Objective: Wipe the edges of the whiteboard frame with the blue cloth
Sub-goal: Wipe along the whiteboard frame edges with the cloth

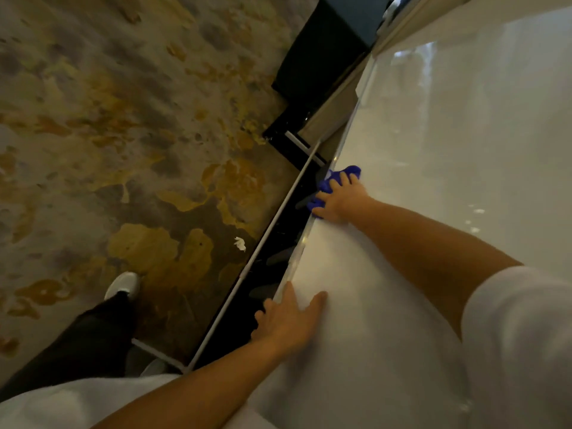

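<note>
The white whiteboard fills the right half of the view, its silver frame edge running diagonally from lower left to upper right. My right hand presses the blue cloth onto the frame edge about midway along it. The cloth bunches out past my fingers, partly over the edge. My left hand lies flat with spread fingers on the board at the same edge, nearer to me, its fingertips curling over the frame.
Below the edge run a dark tray and a thin white stand bar. The floor is patterned grey-and-gold carpet with a white paper scrap. My leg and white shoe stand at lower left. A dark cabinet is beyond.
</note>
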`<state>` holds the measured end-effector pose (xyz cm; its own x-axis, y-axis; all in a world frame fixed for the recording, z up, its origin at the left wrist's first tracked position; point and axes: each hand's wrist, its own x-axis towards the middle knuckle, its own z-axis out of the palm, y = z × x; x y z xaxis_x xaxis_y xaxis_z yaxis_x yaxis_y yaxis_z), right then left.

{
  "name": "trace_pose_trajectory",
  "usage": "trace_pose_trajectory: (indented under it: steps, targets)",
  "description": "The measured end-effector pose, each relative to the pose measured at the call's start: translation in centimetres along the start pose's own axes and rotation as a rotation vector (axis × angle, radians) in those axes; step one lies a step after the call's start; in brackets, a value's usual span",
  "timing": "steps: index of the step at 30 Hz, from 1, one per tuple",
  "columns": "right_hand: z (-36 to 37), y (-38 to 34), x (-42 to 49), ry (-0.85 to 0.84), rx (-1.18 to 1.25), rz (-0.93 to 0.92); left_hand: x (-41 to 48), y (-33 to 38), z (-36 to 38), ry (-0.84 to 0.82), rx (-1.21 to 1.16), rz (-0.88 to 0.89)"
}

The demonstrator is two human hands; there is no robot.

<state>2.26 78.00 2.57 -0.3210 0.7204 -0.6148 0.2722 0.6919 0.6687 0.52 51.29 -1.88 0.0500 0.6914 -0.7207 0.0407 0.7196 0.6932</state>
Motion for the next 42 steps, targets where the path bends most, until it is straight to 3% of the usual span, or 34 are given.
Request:
trace_pose_trajectory:
  steps: [2, 7, 9, 12, 15, 19, 22, 24, 28, 30, 32, 34, 39, 42]
  targets:
    - [0.4, -1.0, 1.2, -0.009, 0.046, -0.028, 1.3, 0.7, -0.9, -0.064, -0.038, 0.033]
    - [1.7, -4.8, 1.3, -0.004, 0.051, -0.607, 4.6, 3.3, -3.3, -0.217, -0.044, 0.022]
    - [1.1, -2.7, 3.3, 0.005, 0.028, -0.502, 5.6, 3.9, -3.9, -0.268, -0.035, 0.001]
    - [0.9, 0.8, 5.8, -0.008, 0.065, -0.128, 6.8, 4.5, -4.4, -0.325, -0.017, 0.023]
    - [1.1, 0.6, 5.6, -0.050, 0.157, -0.116, 7.8, 5.5, -4.9, -0.370, -0.032, 0.075]
    - [1.8, -3.0, 2.8, -0.090, 0.170, -0.488, 9.3, 7.8, -5.6, -0.344, 0.063, 0.137]
    - [1.5, -0.8, 3.7, -0.031, 0.051, -0.772, 10.7, 9.7, -5.8, -0.332, 0.105, 0.167]
    - [1.3, 1.9, 6.6, 0.020, 0.025, -0.650, 12.1, 10.8, -6.0, -0.354, 0.127, 0.167]
    - [1.5, 8.3, 14.1, -0.017, 0.160, -0.140, 16.0, 13.5, -6.0, -0.382, 0.121, 0.114]
    - [1.7, 9.2, 16.7, -0.049, 0.162, -0.156, 18.2, 15.5, -5.9, -0.336, 0.111, 0.082]
    - [2.2, 8.9, 17.8, -0.073, 0.109, -0.334, 20.2, 18.1, -5.6, -0.285, 0.088, 0.043]
    - [2.6, 10.5, 19.5, -0.052, 0.075, -0.394, 22.0, 21.0, -5.5, -0.248, 0.063, 0.024]
    - [2.1, 20.2, 27.3, -0.026, 0.175, -0.054, 27.1, 27.4, -5.8, -0.185, 0.083, -0.010]
    - [1.8, 20.8, 28.8, -0.081, 0.174, -0.041, 29.7, 30.8, -6.1, -0.134, 0.145, -0.075]
